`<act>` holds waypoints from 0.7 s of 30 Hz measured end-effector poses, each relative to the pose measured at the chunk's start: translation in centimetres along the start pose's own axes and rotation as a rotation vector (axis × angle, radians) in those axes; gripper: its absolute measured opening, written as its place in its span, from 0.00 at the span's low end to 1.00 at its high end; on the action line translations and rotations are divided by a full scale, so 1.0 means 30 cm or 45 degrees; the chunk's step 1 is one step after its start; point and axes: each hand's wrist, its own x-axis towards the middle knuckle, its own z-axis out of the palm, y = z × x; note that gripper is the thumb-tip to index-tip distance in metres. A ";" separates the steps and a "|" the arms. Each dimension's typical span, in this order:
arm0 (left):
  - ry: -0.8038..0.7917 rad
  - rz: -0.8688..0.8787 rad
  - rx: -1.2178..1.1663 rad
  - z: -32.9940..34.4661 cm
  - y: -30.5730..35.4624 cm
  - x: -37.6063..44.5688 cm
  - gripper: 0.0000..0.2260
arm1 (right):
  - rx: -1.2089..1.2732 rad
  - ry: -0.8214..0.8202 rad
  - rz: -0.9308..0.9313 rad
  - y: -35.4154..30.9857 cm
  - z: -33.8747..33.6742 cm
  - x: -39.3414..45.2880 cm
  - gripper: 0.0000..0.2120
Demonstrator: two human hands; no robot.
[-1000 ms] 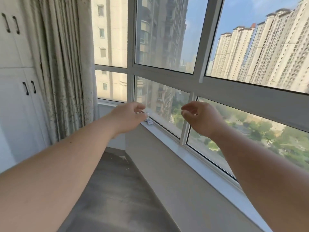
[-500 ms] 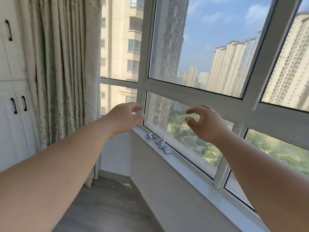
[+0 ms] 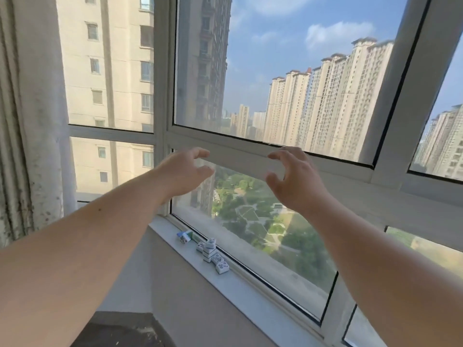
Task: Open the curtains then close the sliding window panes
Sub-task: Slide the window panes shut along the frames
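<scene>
both hands raised in front of the window frame's horizontal rail (image 3: 240,156); left hand (image 3: 184,175) and right hand (image 3: 294,180) are hanging with fingers curled but spread, gripping nothing, a clear gap lying between them. curtain (image 3: 30,121) is sitting bunched at the far left edge, glass uncovered. small tiles (image 3: 213,254) are resting on the sill (image 3: 250,294) below the hands, beside the lower pane (image 3: 263,234)

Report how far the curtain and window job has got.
Done: the curtain hangs bunched at the left, glass uncovered. In hand: left hand and right hand, both open and empty, are raised before the window frame. Left: sliding the panes shut; no gap is discernible here.
</scene>
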 end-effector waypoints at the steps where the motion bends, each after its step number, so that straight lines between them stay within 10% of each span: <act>1: -0.001 0.005 0.003 0.019 0.000 0.068 0.20 | -0.009 0.019 -0.016 0.031 0.027 0.059 0.21; 14: 0.188 0.030 0.073 0.085 -0.172 0.734 0.25 | -0.424 0.367 -0.401 0.160 0.287 0.710 0.25; 21: 0.161 0.142 0.046 0.126 -0.244 1.101 0.30 | -1.032 0.207 -0.081 0.204 0.431 0.892 0.31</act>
